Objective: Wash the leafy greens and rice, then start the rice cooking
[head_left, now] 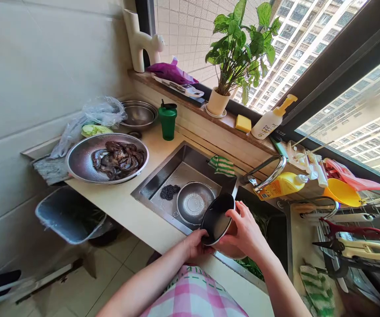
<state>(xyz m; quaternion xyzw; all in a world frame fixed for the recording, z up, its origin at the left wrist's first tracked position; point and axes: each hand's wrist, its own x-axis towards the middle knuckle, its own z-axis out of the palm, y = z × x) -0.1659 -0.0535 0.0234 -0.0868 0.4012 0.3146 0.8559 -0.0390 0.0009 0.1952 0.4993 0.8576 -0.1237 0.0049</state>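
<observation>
Black-lined pot (pixel 214 218), contents unclear, tilts, gripped by left hand (pixel 195 243) and right hand (pixel 245 228); likely a pouring step, next needing steadiness.

The pot (pixel 217 218) is black inside and brownish outside, against an apron (pixel 196 295) in pink and white checks with green dashed lines. Dark brown-grey prawns (pixel 120 159) contrast with a silver colander (pixel 80 159), a deep green shaker bottle (pixel 168 125) and a green-and-white striped cloth (pixel 222 166). Along the window, a white ornament (pixel 141 42), purple bag (pixel 170 71), cream flowerpot (pixel 217 103), bright green leaves (pixel 238 37) and pale yellow sponge (pixel 243 123) add colour.
</observation>
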